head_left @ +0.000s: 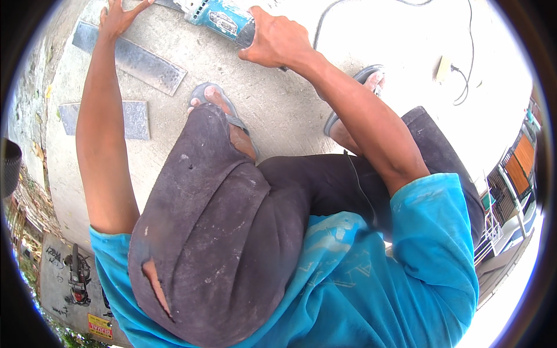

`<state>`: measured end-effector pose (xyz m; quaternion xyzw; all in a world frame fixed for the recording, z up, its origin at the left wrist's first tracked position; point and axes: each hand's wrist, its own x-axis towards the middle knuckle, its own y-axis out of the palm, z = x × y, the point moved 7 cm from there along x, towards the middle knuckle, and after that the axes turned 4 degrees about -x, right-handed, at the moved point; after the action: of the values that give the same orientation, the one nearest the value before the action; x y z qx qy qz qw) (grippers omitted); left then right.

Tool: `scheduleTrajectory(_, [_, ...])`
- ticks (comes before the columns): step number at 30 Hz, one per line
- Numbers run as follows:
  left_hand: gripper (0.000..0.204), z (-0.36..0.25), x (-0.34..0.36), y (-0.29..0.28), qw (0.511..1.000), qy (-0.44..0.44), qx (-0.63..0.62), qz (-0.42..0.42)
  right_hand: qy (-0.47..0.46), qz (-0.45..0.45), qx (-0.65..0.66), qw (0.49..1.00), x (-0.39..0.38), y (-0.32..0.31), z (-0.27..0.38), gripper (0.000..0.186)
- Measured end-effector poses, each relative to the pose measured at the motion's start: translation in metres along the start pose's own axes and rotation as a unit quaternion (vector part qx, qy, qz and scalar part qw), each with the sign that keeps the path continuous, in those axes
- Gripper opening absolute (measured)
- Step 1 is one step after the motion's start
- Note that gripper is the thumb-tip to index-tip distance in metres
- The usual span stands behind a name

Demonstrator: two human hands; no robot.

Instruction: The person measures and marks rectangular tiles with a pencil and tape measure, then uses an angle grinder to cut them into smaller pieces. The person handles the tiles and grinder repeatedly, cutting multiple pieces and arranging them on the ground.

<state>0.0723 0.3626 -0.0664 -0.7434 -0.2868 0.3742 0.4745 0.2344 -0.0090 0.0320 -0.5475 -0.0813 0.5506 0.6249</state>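
Note:
My right hand is wrapped round the dark rear grip of a teal angle grinder. The grinder's metal head points up and left, and its front is cut off by the top edge. Beside that head a dark grey strip of tile just shows. At the upper left my left hand has its fingers spread, with the thumb stretched toward that strip; the picture's edge crops the fingertips. Below the hand a long grey tile strip lies on the concrete. A shorter grey tile piece lies partly behind my left forearm.
A black cable curves over the pale concrete ground. At the right a plug sits at a yellowish block. My sandalled feet stand close below the grinder. A motorbike is far off at lower left.

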Motion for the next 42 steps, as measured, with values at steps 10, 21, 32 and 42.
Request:
scheduleTrajectory(10, [0.135,0.0,-0.001,-0.001,1.0,-0.01,0.007,0.002,0.004,0.005,0.007,1.0,-0.005,-0.001,-0.004,0.054])
scheduleTrajectory(21, [0.136,-0.001,-0.002,-0.002,1.0,0.002,0.002,-0.002,0.004,0.015,-0.008,1.0,-0.007,0.003,-0.009,0.085])
scheduleTrajectory(32, [0.137,-0.005,-0.004,-0.004,1.0,-0.014,0.013,0.0,0.006,0.025,-0.005,1.0,-0.011,0.003,-0.012,0.088])
scheduleTrajectory(42, [0.137,-0.007,-0.005,-0.005,1.0,-0.011,-0.002,0.005,0.013,0.03,0.002,0.999,-0.018,0.005,-0.019,0.085])
